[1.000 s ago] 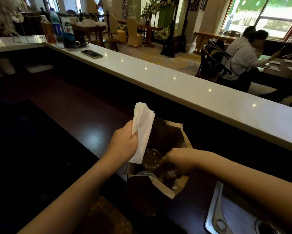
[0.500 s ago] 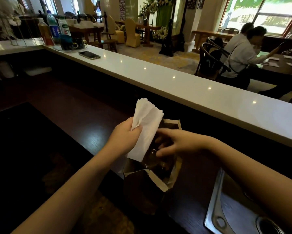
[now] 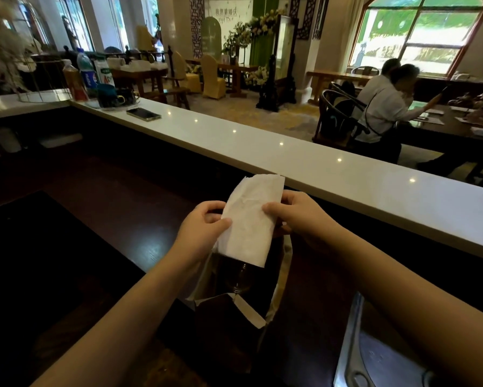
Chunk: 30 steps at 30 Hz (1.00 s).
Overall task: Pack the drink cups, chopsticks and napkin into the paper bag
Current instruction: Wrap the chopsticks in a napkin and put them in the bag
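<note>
White paper makes up the napkin point(image 3: 248, 222), a folded sheet held upright between both hands above the open mouth of the paper bag point(image 3: 279, 277). The left hand point(image 3: 202, 230) is closed on the napkin's left edge, thumb on the near face and fingers curled behind it. The right hand point(image 3: 299, 216) pinches the right edge the same way, thumb tip on the front and the other fingers out of sight at the back. The napkin's lower end hangs just below the two hands and dips toward the bag's opening; whether it touches the rim cannot be told.

Directly beneath the hands the brown bag stands on the dark wooden worktop point(image 3: 139, 230), its top flaps spread. Inside it, below the napkin's bottom edge, the clear rim of a drink cup point(image 3: 240, 280) shows; the rest of the bag's interior is too dark to read, and any chopsticks cannot be made out.

Below the right forearm, at the near right, lies the metal edge of a sink point(image 3: 349, 339). Beyond the hands runs a pale raised counter point(image 3: 318, 169), and far to the left of the left hand a phone point(image 3: 144, 114) lies flat on it, with bottles point(image 3: 85, 74) further off still.
</note>
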Motion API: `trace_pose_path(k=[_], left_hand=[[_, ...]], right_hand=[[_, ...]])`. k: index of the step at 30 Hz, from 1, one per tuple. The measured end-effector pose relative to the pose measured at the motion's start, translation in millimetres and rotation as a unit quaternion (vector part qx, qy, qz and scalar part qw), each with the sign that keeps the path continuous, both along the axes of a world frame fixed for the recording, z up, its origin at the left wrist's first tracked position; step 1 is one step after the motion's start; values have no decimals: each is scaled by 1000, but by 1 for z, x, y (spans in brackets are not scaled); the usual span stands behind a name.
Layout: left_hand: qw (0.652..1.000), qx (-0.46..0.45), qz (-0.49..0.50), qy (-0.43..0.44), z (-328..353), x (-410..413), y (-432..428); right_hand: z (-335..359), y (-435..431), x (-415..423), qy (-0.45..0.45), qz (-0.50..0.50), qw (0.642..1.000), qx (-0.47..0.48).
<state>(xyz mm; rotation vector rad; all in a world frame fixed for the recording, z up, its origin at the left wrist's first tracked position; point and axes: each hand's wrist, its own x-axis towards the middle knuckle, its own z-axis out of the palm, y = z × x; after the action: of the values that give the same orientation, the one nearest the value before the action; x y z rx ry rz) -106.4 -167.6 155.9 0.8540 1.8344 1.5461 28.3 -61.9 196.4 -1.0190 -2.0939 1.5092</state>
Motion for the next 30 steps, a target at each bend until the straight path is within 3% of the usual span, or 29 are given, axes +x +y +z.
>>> trace_pose_path(k=[2, 4, 7, 10, 11, 12, 13, 15, 18, 24, 30], left_hand=[[988, -9, 42, 148, -1, -1, -1], [948, -26, 43, 314, -3, -4, -3], [894, -86, -47, 438, -14, -5, -9], [871, -153, -111, 453, -28, -5, -17], [867, -172, -132, 449, -33, -8, -19], [861, -190, -158, 445, -39, -10, -21], [854, -205, -184, 442, -45, -14, -23], [846, -222, -216, 434, -52, -20, -28], [852, -226, -218, 419, -54, -24, -39], [847, -216, -245, 419, -50, -20, -53], [854, -221, -250, 400, -49, -16, -51]], right_hand=[[2, 0, 2, -5, -15, 1000, -5], [5, -1, 0, -35, -21, 999, 0], [2, -3, -11, -117, -6, 993, -13], [-44, -3, -40, -303, -2, 952, 37], [-43, -9, -37, -342, 12, 938, -53], [-42, -14, -48, -361, -77, 926, -80], [-48, -18, -62, -395, -91, 914, -30], [-61, -18, -78, -387, -4, 922, -14], [-73, -24, -81, -470, 53, 880, -49], [-129, -12, -66, -447, 45, 893, -22], [-154, -18, -49, -406, 31, 910, 80]])
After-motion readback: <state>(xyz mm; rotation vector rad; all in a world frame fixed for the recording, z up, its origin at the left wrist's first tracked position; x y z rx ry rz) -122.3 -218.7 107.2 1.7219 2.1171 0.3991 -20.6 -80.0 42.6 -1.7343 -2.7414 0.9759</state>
